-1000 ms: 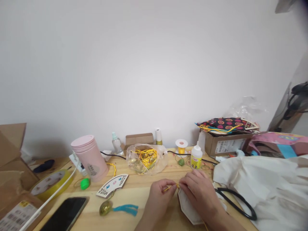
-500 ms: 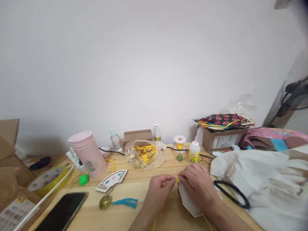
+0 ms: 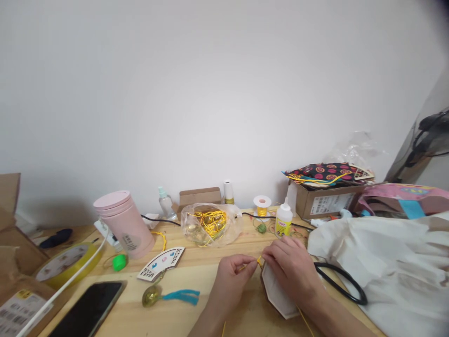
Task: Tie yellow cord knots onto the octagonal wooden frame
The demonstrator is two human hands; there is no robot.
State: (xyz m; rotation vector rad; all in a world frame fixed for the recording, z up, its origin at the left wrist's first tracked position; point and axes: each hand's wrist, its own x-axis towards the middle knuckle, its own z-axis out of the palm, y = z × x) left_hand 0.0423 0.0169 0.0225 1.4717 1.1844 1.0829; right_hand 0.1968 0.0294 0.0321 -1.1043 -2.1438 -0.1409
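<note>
My left hand [image 3: 232, 278] is closed in a pinch on a thin yellow cord [image 3: 259, 261]. Close to it, my right hand [image 3: 293, 269] has its thumb and fingertips together at the same cord, beside a small knot or loop. Under my right palm lies a white panel with angled corners and a dark rim [image 3: 279, 296], partly covered by the hand. Loose yellow strands run down past both wrists to the lower edge. To the left sit a fan-shaped decorated piece [image 3: 161, 264] and a gold bell [image 3: 151, 296] with a blue tassel.
Behind my hands stand a glue bottle [image 3: 284, 219], a thread spool [image 3: 262, 206] and a clear bag of yellow cord [image 3: 212, 224]. A pink canister [image 3: 126, 224], tape roll [image 3: 66, 264] and phone [image 3: 89, 306] occupy the left. White cloth [image 3: 386, 257] and a black loop [image 3: 342, 285] lie right.
Both hands stay at the cord, with only slight finger movement. The panel sits slightly lower and to the right in view. The camera has shifted a little.
</note>
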